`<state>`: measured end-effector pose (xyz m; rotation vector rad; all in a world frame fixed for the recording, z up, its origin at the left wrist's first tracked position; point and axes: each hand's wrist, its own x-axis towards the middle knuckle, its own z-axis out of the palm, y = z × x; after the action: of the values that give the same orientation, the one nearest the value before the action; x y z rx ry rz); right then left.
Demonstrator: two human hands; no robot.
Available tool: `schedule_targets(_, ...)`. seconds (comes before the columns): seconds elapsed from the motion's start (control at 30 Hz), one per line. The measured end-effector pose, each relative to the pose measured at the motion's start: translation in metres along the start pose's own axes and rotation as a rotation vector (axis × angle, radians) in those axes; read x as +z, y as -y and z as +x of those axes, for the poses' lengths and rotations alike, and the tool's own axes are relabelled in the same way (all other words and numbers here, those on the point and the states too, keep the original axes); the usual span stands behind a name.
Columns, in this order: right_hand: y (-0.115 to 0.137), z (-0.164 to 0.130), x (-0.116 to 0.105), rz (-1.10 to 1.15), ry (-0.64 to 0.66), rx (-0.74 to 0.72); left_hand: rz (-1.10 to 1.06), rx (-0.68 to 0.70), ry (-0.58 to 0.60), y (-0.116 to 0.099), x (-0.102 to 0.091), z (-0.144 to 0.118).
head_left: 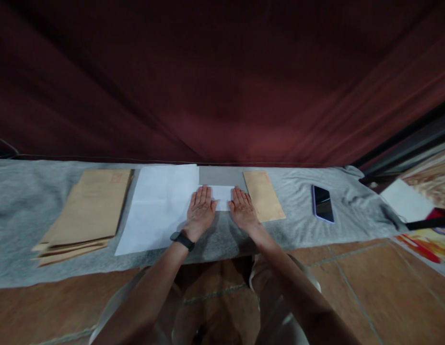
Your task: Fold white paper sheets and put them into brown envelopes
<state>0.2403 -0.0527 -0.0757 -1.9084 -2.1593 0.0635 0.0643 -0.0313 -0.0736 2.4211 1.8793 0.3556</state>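
A folded piece of white paper [222, 195] lies flat on the grey cloth, between and partly beneath my two hands. My left hand [201, 209] rests palm down on its left end, fingers stretched forward, with a dark band on the wrist. On the right end lies my right hand [243, 209], also flat with its fingers extended. Beside my right hand is a single brown envelope [264, 195]. Larger white sheets [158, 206] spread out just left of my left hand. What the palms cover of the folded paper is hidden.
A stack of brown envelopes [89, 206] sits at the left on the grey cloth [298, 230]. A phone [322, 203] lies to the right. Behind the surface hangs a dark red curtain [222, 96]. Tiled floor [352, 273] shows below the front edge.
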Motion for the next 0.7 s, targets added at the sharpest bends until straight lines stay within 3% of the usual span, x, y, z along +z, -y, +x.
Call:
schedule_targets(0.33,0.001,-0.003,0.001,0.014,-0.045,0.035,0.004,-0.048,-0.076,0.018,0.008,-0.004)
schedule_targets(0.53,0.006,0.005,-0.019,0.06,-0.052,0.145,0.038,-0.066,-0.038,0.017,0.005,-0.005)
schedule_targets(0.7,0.005,0.013,-0.024,0.14,0.028,0.266,0.046,-0.057,-0.054,0.014,0.002,-0.007)
